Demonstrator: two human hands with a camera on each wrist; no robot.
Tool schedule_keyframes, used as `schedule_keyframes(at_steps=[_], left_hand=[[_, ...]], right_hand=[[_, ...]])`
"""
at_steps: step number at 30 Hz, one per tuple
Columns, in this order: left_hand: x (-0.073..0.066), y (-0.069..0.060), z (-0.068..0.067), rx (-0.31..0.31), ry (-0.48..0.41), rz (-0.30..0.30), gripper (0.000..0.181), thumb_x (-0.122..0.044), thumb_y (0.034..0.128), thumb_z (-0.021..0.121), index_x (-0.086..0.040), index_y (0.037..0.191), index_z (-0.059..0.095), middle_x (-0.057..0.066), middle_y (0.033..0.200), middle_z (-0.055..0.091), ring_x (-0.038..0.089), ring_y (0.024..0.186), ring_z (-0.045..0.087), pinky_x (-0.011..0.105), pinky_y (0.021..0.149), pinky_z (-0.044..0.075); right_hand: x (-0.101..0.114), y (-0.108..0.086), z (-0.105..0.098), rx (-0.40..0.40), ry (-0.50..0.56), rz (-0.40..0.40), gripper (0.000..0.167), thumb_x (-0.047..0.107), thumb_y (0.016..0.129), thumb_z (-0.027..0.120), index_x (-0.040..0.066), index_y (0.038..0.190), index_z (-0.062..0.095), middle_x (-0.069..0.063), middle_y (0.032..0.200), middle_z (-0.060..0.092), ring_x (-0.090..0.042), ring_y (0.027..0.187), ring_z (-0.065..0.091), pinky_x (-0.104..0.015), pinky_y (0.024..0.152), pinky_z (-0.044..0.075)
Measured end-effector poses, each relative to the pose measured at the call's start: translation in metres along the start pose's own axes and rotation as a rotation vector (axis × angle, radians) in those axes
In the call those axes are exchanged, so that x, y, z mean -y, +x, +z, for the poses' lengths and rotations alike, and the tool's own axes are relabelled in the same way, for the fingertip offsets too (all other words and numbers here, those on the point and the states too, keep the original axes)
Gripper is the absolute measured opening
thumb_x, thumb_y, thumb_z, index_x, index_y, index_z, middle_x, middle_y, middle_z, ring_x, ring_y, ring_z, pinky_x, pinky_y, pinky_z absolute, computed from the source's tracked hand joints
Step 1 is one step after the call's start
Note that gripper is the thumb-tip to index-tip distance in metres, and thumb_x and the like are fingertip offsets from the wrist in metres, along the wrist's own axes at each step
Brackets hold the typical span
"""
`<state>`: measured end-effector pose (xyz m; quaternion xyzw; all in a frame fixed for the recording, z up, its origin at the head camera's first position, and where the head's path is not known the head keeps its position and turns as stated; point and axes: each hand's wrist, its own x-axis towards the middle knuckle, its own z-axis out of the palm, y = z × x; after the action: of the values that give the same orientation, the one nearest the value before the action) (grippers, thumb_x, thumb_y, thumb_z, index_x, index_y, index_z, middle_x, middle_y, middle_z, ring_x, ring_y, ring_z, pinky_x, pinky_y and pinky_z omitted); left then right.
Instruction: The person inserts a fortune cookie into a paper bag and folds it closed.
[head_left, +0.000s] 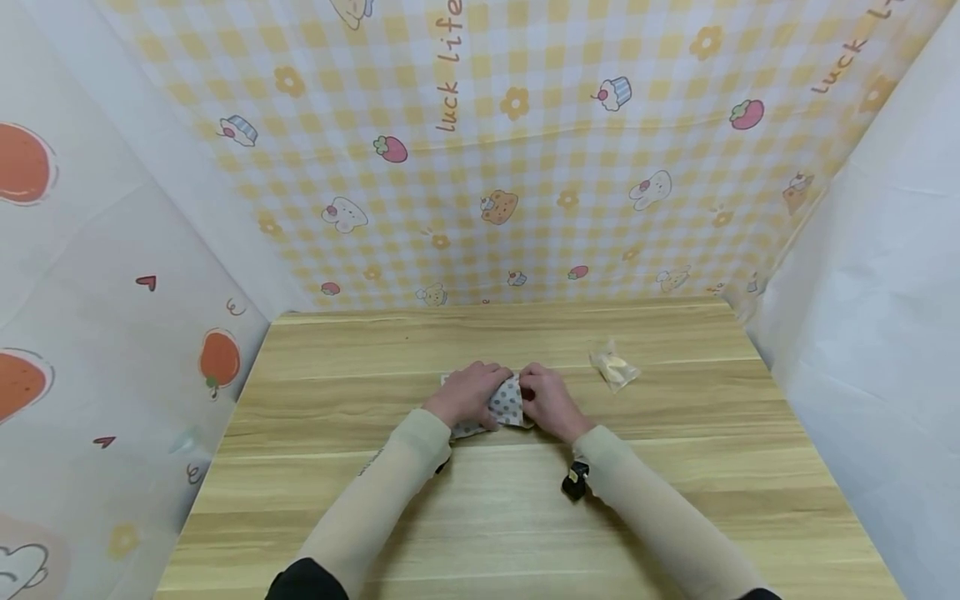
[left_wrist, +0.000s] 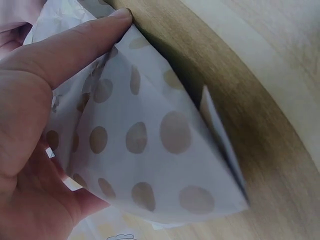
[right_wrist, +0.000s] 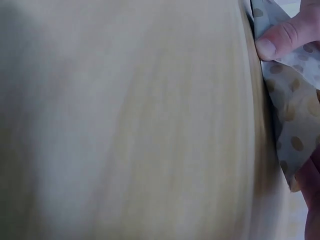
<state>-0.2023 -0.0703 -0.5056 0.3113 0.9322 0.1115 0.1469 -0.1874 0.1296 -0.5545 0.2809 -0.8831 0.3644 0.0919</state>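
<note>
Both hands, left hand (head_left: 471, 395) and right hand (head_left: 551, 405), grip the dotted paper (head_left: 507, 403) between them.

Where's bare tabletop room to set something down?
Free: tabletop between the left sleeve and left wall sheet; also between the clear packet and right wall sheet. Crowded: the middle, where the left hand and right hand hold dotted paper.
</note>
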Motion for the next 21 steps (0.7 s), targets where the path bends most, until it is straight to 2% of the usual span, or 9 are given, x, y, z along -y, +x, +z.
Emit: schedule_keyframes(at_steps=[3,7,15,21], left_hand=[[-0.0003,0.0,0.0002,-0.004,-0.005,0.007,0.085,-0.033,0.0736,0.098,-0.019,0.146,0.056,0.001,0.139,0.063,0.025,0.12,0.058,0.05,0.092,0.056],[-0.0006,-0.0003,0.0004,-0.009,-0.006,0.007,0.084,-0.033,0.0729,0.099,-0.019,0.144,0.057,0.001,0.137,0.065,0.025,0.118,0.058,0.049,0.091,0.056],[0.0009,0.0004,0.0015,-0.008,0.013,0.003,0.086,-0.035,0.0733,0.098,-0.019,0.146,0.056,0.001,0.139,0.064,0.025,0.121,0.058,0.049,0.094,0.055],[0.0024,-0.0003,0.0021,-0.01,0.015,0.007,0.085,-0.035,0.0743,0.097,-0.02,0.147,0.056,0.0,0.139,0.064,0.024,0.122,0.059,0.049,0.096,0.055]], right_hand=[[0.0005,0.0002,0.0015,-0.02,0.007,0.003,0.029,-0.019,0.072,0.073,0.008,0.071,0.061,-0.004,0.083,0.065,-0.016,0.076,0.061,-0.025,0.063,0.052],[0.0018,0.0006,0.0033,-0.023,0.022,0.008,0.028,-0.02,0.072,0.07,0.007,0.075,0.066,-0.002,0.075,0.066,-0.011,0.068,0.057,-0.023,0.059,0.048],[0.0032,0.0015,0.0052,0.006,0.057,0.076,0.026,-0.017,0.077,0.069,0.007,0.085,0.075,-0.001,0.075,0.072,-0.007,0.066,0.059,-0.022,0.058,0.05],[0.0021,0.0008,0.005,0.079,0.103,0.069,0.024,-0.016,0.08,0.07,0.003,0.093,0.077,-0.004,0.08,0.074,-0.007,0.07,0.061,-0.022,0.061,0.052]])
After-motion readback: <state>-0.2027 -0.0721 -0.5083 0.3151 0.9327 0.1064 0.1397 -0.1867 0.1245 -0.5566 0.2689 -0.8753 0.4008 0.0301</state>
